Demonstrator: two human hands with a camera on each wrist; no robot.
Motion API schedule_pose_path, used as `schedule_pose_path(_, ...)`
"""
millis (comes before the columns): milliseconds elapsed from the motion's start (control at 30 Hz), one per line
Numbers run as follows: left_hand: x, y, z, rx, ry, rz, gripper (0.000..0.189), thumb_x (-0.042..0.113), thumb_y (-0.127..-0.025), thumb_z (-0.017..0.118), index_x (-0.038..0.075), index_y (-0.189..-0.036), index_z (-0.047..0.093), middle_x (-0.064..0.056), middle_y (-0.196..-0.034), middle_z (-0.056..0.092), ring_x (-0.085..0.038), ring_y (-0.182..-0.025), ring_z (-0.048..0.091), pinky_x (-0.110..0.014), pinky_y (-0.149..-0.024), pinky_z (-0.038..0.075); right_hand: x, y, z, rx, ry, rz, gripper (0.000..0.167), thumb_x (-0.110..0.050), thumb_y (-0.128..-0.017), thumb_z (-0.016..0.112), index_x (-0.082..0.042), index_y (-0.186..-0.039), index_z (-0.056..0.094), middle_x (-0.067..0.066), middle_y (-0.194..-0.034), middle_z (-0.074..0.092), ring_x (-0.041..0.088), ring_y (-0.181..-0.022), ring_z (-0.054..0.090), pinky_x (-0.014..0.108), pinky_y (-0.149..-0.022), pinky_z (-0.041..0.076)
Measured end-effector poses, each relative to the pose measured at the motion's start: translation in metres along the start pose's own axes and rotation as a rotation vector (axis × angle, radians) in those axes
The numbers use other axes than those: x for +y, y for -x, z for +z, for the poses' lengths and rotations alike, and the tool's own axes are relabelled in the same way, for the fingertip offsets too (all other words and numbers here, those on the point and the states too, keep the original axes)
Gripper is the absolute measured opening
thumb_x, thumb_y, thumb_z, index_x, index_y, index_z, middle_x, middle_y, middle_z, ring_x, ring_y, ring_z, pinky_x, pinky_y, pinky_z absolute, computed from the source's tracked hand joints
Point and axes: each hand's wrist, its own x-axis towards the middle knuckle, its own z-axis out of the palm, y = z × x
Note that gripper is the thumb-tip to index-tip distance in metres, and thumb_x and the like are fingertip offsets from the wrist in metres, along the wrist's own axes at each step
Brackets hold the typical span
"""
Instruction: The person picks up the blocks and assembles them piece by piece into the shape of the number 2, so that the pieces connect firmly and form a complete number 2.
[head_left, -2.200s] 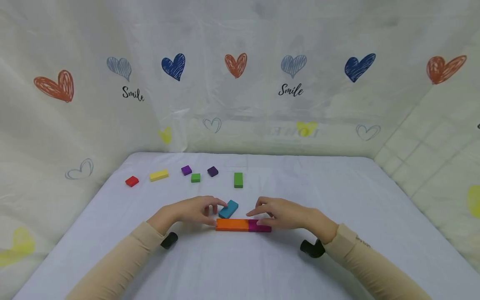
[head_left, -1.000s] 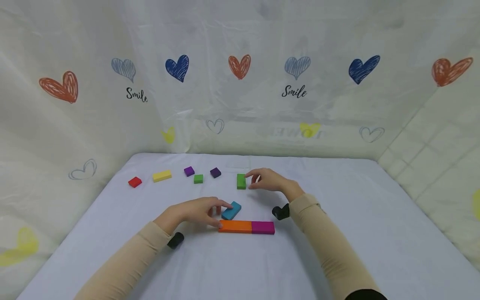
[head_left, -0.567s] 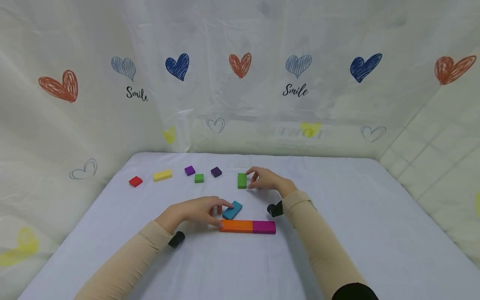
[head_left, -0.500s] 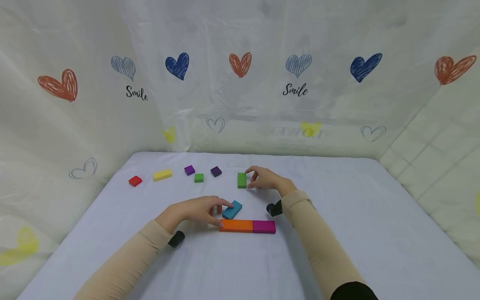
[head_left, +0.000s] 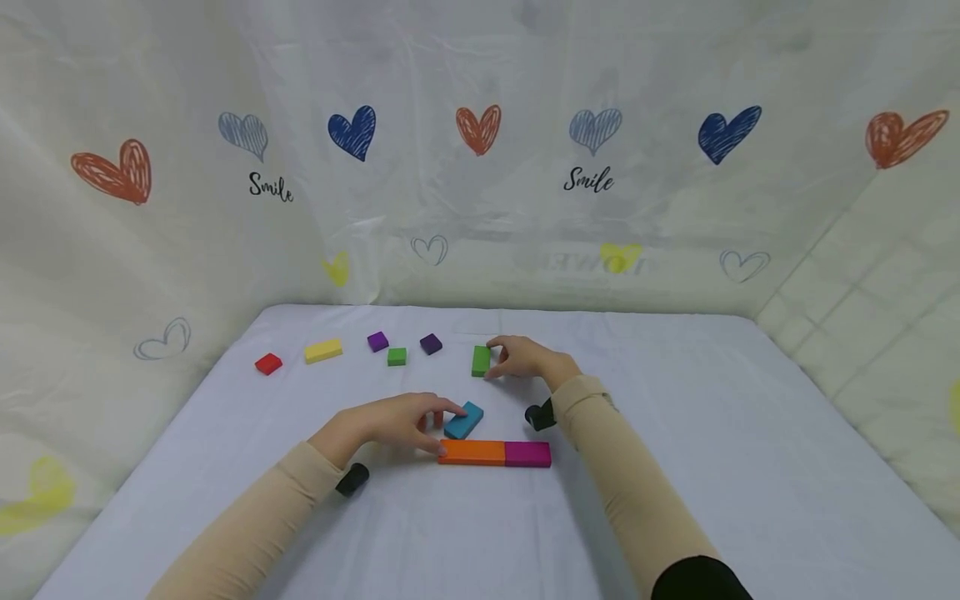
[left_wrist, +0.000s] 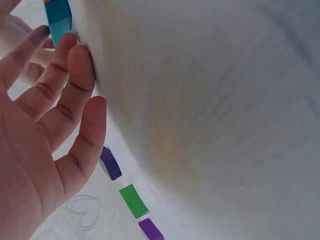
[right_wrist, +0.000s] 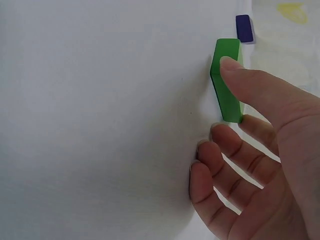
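My left hand point(head_left: 397, 421) lies over the near middle of the table. Its index fingertip touches a blue block point(head_left: 467, 419), and its thumb tip rests at the left end of an orange block point(head_left: 476, 453). A magenta block point(head_left: 528, 455) sits end to end with the orange one. Farther back, my right hand point(head_left: 528, 360) pinches a green block point(head_left: 481, 361) between thumb and index finger. In the right wrist view the thumb overlaps one end of that green block point(right_wrist: 227, 95) and the index finger is at the other end; the remaining fingers curl loosely.
Towards the back left lie a red block point(head_left: 268, 363), a yellow block point(head_left: 323, 351), a purple block point(head_left: 378, 342), a small green block point(head_left: 397, 357) and a dark purple block point(head_left: 431, 344). A white cloth covers the table point(head_left: 712, 433), with a heart-printed curtain point(head_left: 525, 67) behind.
My right hand has gone from the magenta block back to the green block, then closed in on its two ends. The left hand has stayed by the blue and orange blocks.
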Motion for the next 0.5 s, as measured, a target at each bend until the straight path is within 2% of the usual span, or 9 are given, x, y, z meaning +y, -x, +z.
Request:
schedule_pose_path(167, -0.0002, -0.0004, 0.0004, 0.002, 0.005, 0.002, 0.059, 0.023, -0.09, 0.081, 0.026, -0.144, 0.058, 0.006, -0.107, 0.058, -0.015, -0.095, 0.056, -0.032, -0.082, 0.053, -0.0005, 0.0004, 0.0019, 0.024, -0.008, 0.009, 0.066, -0.03, -0.092, 0.079, -0.007, -0.147, 0.051, 0.009, -0.107, 0.062, 0.024, -0.096, 0.057, 0.038, -0.09, 0.051)
schedule_pose_path(500, -0.0032, -0.0015, 0.0006, -0.001, 0.003, 0.016, 0.058, 0.023, -0.091, 0.08, 0.026, -0.145, 0.058, 0.006, -0.107, 0.058, -0.015, -0.096, 0.056, -0.031, -0.083, 0.052, -0.0021, 0.0056, 0.0009, 0.031, 0.024, -0.023, 0.062, -0.034, -0.088, 0.082, -0.003, -0.135, 0.057, 0.009, -0.111, 0.063, 0.025, -0.101, 0.057, 0.04, -0.094, 0.05)
